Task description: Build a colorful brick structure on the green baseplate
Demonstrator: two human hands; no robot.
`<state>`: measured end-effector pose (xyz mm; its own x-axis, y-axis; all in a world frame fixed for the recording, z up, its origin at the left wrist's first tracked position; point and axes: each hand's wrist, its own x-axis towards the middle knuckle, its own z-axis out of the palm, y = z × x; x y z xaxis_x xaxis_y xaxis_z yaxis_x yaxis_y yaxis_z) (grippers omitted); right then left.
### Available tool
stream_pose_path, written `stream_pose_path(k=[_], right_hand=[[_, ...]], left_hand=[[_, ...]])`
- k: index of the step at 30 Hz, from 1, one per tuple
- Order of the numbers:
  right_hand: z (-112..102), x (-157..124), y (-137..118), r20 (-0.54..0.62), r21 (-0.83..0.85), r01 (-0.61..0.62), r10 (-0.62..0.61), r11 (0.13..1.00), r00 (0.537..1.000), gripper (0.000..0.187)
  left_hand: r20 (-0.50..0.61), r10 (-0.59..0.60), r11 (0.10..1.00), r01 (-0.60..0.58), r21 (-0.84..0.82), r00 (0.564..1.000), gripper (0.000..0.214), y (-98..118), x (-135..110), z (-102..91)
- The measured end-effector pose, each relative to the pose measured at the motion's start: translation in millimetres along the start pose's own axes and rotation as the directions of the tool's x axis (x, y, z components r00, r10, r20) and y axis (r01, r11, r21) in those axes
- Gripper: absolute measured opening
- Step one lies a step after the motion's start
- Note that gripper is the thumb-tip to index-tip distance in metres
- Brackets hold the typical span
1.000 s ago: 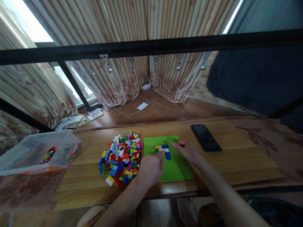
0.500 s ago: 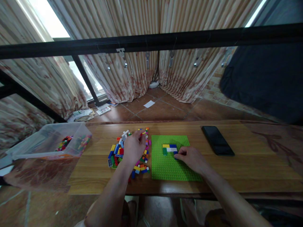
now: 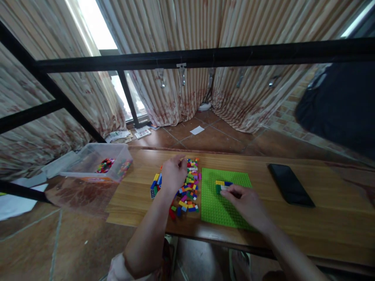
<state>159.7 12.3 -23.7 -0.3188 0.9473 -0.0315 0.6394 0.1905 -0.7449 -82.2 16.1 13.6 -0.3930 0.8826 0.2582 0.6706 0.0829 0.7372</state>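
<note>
My left hand (image 3: 175, 174) hovers over a loose heap of small coloured toy bricks (image 3: 190, 190); its fingers are curled together, and whatever they pinch is hidden. To the right of the heap lies a green studded baseplate (image 3: 216, 212). On it a small flat group of bricks is built, with a yellow brick (image 3: 219, 182), a blue brick (image 3: 228, 184) and a green brick (image 3: 218, 189) showing. Thumb and forefinger of my right hand (image 3: 244, 201) are pinched at the near side of this group, covering part of a white brick. What is between those fingertips cannot be seen.
A black phone (image 3: 291, 184) lies on the wooden table (image 3: 134, 207) right of the baseplate. At the far left stands a clear plastic box (image 3: 88, 154) with more bricks inside. A black metal rail (image 3: 187, 58) with hooks crosses in front of striped curtains (image 3: 187, 23).
The camera view has turned left, so everything sits farther right. My right fingertips have shifted left across the brick group, hiding part of the white brick. My left hand stays over the heap.
</note>
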Motion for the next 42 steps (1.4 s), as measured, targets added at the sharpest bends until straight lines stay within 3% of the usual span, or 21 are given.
stream_pose_path(k=[3,6,9,11,15,18,20,30,35,42], right_hand=[[23,-12,-23,0.066,-0.001,0.149,-0.149,0.989,0.987,0.026],[45,-21,-35,0.146,-0.046,0.313,-0.303,0.949,0.942,0.019],[60,-24,-36,0.177,-0.091,0.404,-0.385,0.910,0.906,0.016],[65,-25,-36,0.201,-0.108,0.434,-0.408,0.894,0.891,0.016],[69,-24,-35,0.257,-0.134,0.440,-0.398,0.888,0.881,0.018],[69,-24,-36,0.270,-0.127,0.441,-0.397,0.888,0.877,0.020],[70,-24,-35,0.270,-0.115,0.450,-0.409,0.885,0.872,0.022],[74,-22,-31,0.274,-0.160,0.457,-0.406,0.875,0.872,0.022],[73,-21,-25,0.252,-0.182,0.464,-0.415,0.867,0.874,0.019],[70,-22,-20,0.235,-0.189,0.485,-0.440,0.854,0.867,0.018]], left_hand=[[-0.035,-0.009,1.000,0.008,-0.030,0.999,0.032,-4,5,-7.7],[-0.106,-0.072,0.993,0.061,-0.101,0.992,0.032,-11,11,-19.9],[-0.192,-0.141,0.979,0.108,-0.172,0.971,0.033,-20,17,-33.1],[-0.191,-0.170,0.973,0.134,-0.188,0.967,0.035,-28,19,-40.8],[0.040,-0.158,0.987,0.159,-0.015,0.987,0.031,-44,19,-53.2],[0.235,-0.124,0.980,0.083,0.179,0.964,0.023,-54,16,-60.3],[0.323,-0.104,0.976,0.034,0.216,0.941,0.022,-60,14,-63.8],[0.510,-0.188,0.925,-0.024,0.379,0.839,0.025,-68,11,-70.9],[0.488,-0.231,0.902,-0.002,0.431,0.842,0.024,-72,11,-72.7],[0.298,-0.310,0.840,0.113,0.531,0.903,0.026,-83,16,-69.6]])
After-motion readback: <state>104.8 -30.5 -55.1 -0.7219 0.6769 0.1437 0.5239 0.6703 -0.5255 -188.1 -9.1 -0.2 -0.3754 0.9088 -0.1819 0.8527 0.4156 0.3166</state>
